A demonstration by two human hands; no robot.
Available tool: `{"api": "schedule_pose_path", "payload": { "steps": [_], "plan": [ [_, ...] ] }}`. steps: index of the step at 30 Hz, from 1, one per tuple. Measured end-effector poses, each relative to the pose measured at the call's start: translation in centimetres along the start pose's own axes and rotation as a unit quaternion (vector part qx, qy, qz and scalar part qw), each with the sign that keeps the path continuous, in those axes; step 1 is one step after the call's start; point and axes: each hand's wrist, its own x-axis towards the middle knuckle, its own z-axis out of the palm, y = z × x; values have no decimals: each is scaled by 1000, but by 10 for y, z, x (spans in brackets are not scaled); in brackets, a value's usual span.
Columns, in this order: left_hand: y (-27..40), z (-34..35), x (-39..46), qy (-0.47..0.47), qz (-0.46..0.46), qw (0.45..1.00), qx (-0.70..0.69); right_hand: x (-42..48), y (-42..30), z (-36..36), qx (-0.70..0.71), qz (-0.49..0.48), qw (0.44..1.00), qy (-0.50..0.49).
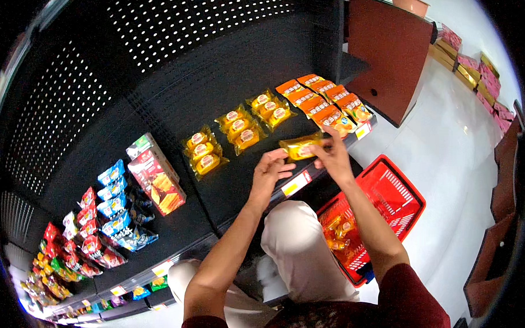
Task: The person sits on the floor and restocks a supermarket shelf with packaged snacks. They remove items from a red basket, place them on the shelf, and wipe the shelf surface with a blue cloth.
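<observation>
Over the front edge of a black store shelf (201,192), my right hand (334,160) grips one end of a yellow plastic-wrapped snack pack (301,151). My left hand (268,175) is at the pack's other end, fingers curled; whether it grips the pack cannot be told. Behind them lie three rows of similar yellow packs, a left row (204,152), a middle row (240,127) and a right row (271,108). Orange pouches with fruit pictures (321,103) lie in overlapping rows at the shelf's right end.
A red plastic shopping basket (411,193) with yellow packs (343,227) inside stands on the floor beside my knee. Boxes of wafers (158,177), blue snack bags (118,202) and red snack bags (89,218) fill the shelf farther left. Price labels (295,183) line its front edge.
</observation>
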Motion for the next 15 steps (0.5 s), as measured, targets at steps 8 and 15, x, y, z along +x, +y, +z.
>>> {"api": "schedule_pose_path", "payload": {
  "steps": [8, 15],
  "plan": [
    [15, -4, -40, -98, -4, 985, 145, -88, 27, -104, -8, 90, 995, 34],
    [30, -132, -45, 178, 218, 852, 440, -195, 154, -193, -183, 62, 981, -34]
  ]
}}
